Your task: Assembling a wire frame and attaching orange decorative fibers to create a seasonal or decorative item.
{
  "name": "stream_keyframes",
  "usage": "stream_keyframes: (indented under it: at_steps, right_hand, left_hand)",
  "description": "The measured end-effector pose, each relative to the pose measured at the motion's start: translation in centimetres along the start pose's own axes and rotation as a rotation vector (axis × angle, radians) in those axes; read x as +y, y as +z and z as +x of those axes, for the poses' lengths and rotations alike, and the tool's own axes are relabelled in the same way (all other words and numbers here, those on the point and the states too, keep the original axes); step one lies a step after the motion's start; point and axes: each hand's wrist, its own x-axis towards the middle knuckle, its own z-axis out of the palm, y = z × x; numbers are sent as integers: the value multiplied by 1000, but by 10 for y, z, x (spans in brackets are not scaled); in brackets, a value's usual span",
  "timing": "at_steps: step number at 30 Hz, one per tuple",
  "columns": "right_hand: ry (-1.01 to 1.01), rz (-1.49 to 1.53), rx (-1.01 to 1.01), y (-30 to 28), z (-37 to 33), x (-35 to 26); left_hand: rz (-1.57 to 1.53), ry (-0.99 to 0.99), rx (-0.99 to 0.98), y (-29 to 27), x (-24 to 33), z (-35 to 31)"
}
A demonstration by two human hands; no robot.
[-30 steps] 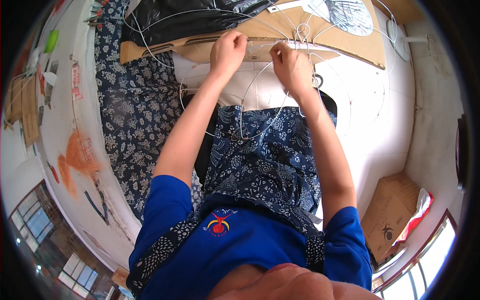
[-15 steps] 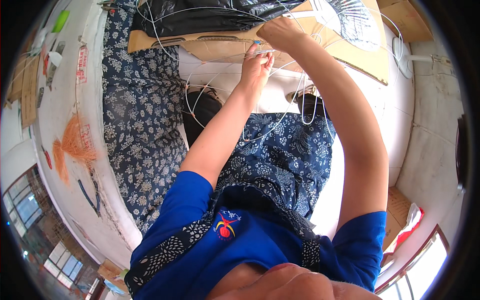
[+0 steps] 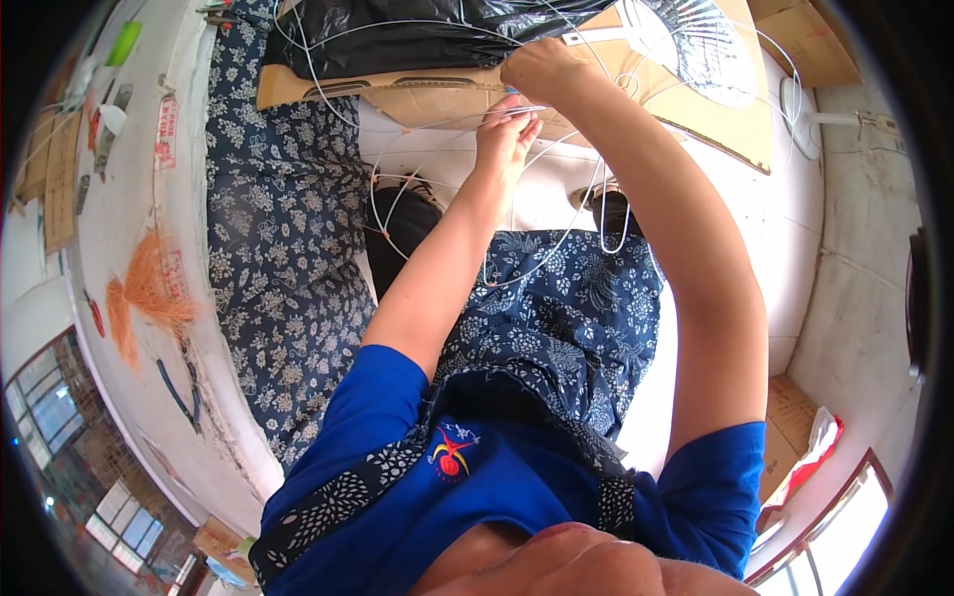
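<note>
A frame of thin white wire (image 3: 556, 253), bent into curves and loops and tied at its joints, spans the space in front of me. My left hand (image 3: 505, 134) pinches wires of this frame between thumb and fingers, palm partly turned up. Just above and right of it, my right hand (image 3: 542, 68) is curled with its back toward me. Its fingers are bent out of sight, so what they hold is hidden. Part of the frame hangs over my blue patterned apron (image 3: 547, 298), with a narrow wire loop (image 3: 613, 233) hanging right of centre.
Beyond my hands lies cardboard (image 3: 417, 87) with black plastic (image 3: 397, 35) and a round fan (image 3: 701, 50). On the left, a white bench (image 3: 149, 199) carries orange strands (image 3: 149, 288) and dark-handled pliers (image 3: 179, 395). Patterned cloth (image 3: 283, 248) hangs beside it.
My right hand has shifted slightly left and closer to the left hand. The left hand has dipped a little, and the wire frame has moved slightly with them.
</note>
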Motion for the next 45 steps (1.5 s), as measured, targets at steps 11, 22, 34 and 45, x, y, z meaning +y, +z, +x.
stream_keyframes:
  at_steps: [11, 22, 34, 45]
  right_hand:
    - [288, 328, 221, 38, -38, -17]
    - [790, 863, 413, 69, -81, -71]
    - [878, 891, 440, 63, -81, -76]
    - [836, 766, 429, 68, -81, -81]
  left_hand:
    - [468, 136, 88, 11, 4, -46]
    - [471, -353, 10, -10, 29, -20]
    - [458, -446, -55, -7, 32, -15]
    - [415, -403, -61, -5, 25, -16]
